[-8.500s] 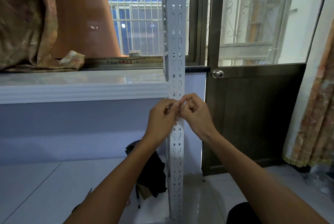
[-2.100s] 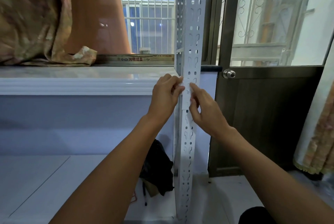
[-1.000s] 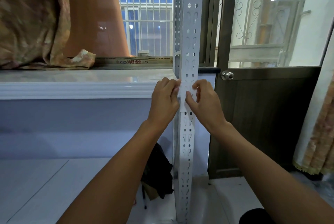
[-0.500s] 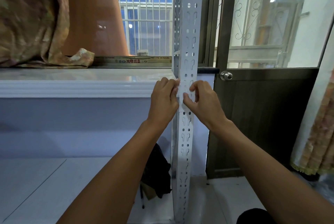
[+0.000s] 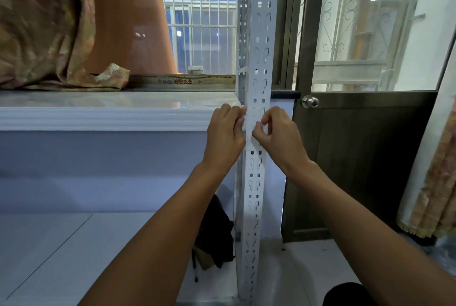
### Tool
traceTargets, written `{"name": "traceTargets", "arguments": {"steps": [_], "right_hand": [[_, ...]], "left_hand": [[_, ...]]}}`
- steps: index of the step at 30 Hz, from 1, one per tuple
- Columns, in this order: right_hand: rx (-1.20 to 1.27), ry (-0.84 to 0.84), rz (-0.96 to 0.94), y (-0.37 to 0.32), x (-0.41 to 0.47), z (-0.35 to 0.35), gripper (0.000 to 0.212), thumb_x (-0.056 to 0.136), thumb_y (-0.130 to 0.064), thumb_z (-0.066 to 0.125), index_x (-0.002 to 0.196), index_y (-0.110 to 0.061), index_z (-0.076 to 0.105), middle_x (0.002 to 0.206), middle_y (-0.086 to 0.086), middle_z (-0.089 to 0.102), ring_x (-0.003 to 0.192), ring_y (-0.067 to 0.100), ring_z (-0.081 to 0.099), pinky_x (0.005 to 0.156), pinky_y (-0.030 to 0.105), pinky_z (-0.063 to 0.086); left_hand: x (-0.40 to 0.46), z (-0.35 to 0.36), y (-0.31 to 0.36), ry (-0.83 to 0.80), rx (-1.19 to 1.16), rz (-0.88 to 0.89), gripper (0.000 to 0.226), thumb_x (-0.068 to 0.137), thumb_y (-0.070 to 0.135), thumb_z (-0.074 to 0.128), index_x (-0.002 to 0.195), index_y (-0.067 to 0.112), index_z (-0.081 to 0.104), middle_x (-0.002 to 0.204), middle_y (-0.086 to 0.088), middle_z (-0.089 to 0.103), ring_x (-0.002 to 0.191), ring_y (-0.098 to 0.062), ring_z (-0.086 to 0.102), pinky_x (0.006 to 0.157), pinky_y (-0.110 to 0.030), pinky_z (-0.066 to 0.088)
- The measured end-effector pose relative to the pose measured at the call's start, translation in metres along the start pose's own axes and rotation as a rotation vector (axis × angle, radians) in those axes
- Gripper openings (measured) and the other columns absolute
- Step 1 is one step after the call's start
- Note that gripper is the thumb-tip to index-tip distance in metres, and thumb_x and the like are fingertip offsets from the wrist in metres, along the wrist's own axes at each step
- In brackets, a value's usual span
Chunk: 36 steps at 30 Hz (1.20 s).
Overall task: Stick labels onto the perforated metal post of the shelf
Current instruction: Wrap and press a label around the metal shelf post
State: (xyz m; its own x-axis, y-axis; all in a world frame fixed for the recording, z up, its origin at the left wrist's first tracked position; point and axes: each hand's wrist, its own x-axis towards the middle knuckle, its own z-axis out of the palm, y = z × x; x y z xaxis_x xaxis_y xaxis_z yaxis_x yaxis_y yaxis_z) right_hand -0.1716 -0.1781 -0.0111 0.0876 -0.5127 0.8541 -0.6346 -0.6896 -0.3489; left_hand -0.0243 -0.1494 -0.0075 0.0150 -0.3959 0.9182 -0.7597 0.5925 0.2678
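Observation:
A white perforated metal post (image 5: 255, 182) runs upright through the middle of the head view. A white label (image 5: 253, 122) lies against its front face at window-sill height. My left hand (image 5: 225, 133) holds the label's left edge at the post's corner with curled fingers. My right hand (image 5: 280, 135) presses and pinches the label's lower right part with thumb and curled fingers. Most of the label is hidden behind my fingers.
A white window sill (image 5: 111, 118) runs to the left of the post, with a patterned curtain (image 5: 44, 29) bunched on it. A dark door with a round knob (image 5: 310, 102) stands to the right. A dark bag (image 5: 217, 234) lies on the floor behind the post's foot.
Over the last second both hands have stayed on the label at the same height on the post. My right fingers have curled in a little closer to it.

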Motion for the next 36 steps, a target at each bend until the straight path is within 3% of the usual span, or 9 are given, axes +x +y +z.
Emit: {"name": "traceTargets", "arguments": {"steps": [4, 10, 16, 20, 25, 28, 31, 34, 36], "right_hand": [[0.041, -0.006, 0.034, -0.002, -0.001, -0.004, 0.017, 0.094, -0.016, 0.061, 0.089, -0.008, 0.048, 0.078, 0.000, 0.051, 0.062, 0.009, 0.046, 0.056, 0.020, 0.041], [0.015, -0.001, 0.010, -0.003, -0.001, -0.002, 0.024, 0.091, -0.027, 0.067, 0.089, -0.011, 0.048, 0.080, 0.002, 0.052, 0.064, 0.015, 0.050, 0.058, 0.028, 0.046], [0.076, 0.004, 0.055, -0.003, 0.000, -0.005, 0.021, 0.091, -0.014, 0.064, 0.085, -0.006, 0.046, 0.076, 0.007, 0.053, 0.064, 0.018, 0.050, 0.061, 0.037, 0.048], [0.056, 0.002, 0.013, -0.003, -0.002, -0.004, 0.028, 0.089, -0.024, 0.069, 0.086, -0.008, 0.046, 0.077, 0.003, 0.050, 0.063, 0.010, 0.046, 0.058, 0.026, 0.044], [0.093, 0.015, 0.070, -0.004, 0.000, -0.005, 0.022, 0.096, -0.014, 0.059, 0.085, -0.005, 0.043, 0.074, 0.007, 0.053, 0.060, 0.013, 0.047, 0.056, 0.034, 0.045], [0.102, 0.031, 0.063, -0.005, 0.000, -0.006, 0.023, 0.093, -0.016, 0.064, 0.086, -0.005, 0.044, 0.072, 0.006, 0.052, 0.060, 0.018, 0.049, 0.056, 0.032, 0.045], [0.101, 0.041, 0.084, -0.011, 0.000, -0.004, 0.030, 0.091, -0.026, 0.068, 0.088, -0.007, 0.046, 0.071, -0.001, 0.048, 0.058, 0.011, 0.044, 0.055, 0.021, 0.040], [0.119, 0.049, 0.139, -0.012, 0.003, -0.002, 0.026, 0.092, -0.021, 0.066, 0.089, -0.005, 0.046, 0.071, -0.002, 0.047, 0.057, 0.007, 0.044, 0.053, 0.019, 0.039], [0.116, 0.032, 0.142, -0.011, 0.005, -0.003, 0.023, 0.093, -0.016, 0.064, 0.089, -0.004, 0.045, 0.072, 0.000, 0.050, 0.059, 0.009, 0.048, 0.056, 0.026, 0.044]], "left_hand": [[0.000, -0.001, -0.001, -0.004, 0.004, 0.001, 0.020, 0.097, 0.001, 0.053, 0.111, 0.007, 0.066, 0.093, 0.008, 0.049, 0.088, -0.011, 0.045, 0.075, -0.007, 0.033], [-0.001, 0.001, 0.000, 0.009, 0.003, -0.004, 0.022, 0.097, 0.000, 0.053, 0.113, 0.007, 0.067, 0.095, 0.003, 0.054, 0.090, -0.011, 0.046, 0.076, -0.007, 0.034], [0.000, 0.000, -0.001, -0.004, 0.011, -0.001, 0.021, 0.096, 0.001, 0.053, 0.111, 0.008, 0.066, 0.093, 0.008, 0.049, 0.088, -0.011, 0.045, 0.075, -0.009, 0.034], [-0.001, 0.000, 0.000, 0.007, 0.005, -0.001, 0.022, 0.096, 0.001, 0.053, 0.113, 0.007, 0.067, 0.095, 0.008, 0.050, 0.089, -0.011, 0.046, 0.076, -0.006, 0.034], [0.000, 0.000, 0.000, -0.003, 0.013, 0.003, 0.021, 0.097, 0.001, 0.052, 0.110, 0.007, 0.067, 0.092, 0.008, 0.048, 0.086, -0.011, 0.043, 0.074, -0.006, 0.032], [-0.001, 0.000, 0.000, 0.004, 0.006, -0.003, 0.021, 0.097, 0.001, 0.052, 0.111, 0.007, 0.067, 0.092, 0.007, 0.049, 0.087, -0.011, 0.044, 0.075, -0.007, 0.034], [-0.002, 0.001, 0.000, 0.008, 0.001, -0.014, 0.021, 0.097, 0.002, 0.053, 0.113, 0.007, 0.067, 0.096, -0.001, 0.056, 0.089, -0.010, 0.045, 0.075, -0.006, 0.034], [-0.001, 0.002, -0.001, 0.004, 0.003, -0.004, 0.022, 0.097, 0.001, 0.053, 0.113, 0.007, 0.066, 0.095, 0.000, 0.055, 0.089, -0.010, 0.044, 0.075, -0.007, 0.034], [-0.001, 0.003, -0.003, 0.010, 0.009, 0.001, 0.022, 0.097, 0.001, 0.053, 0.113, 0.008, 0.066, 0.094, 0.004, 0.052, 0.088, -0.010, 0.044, 0.076, -0.006, 0.033]]}}
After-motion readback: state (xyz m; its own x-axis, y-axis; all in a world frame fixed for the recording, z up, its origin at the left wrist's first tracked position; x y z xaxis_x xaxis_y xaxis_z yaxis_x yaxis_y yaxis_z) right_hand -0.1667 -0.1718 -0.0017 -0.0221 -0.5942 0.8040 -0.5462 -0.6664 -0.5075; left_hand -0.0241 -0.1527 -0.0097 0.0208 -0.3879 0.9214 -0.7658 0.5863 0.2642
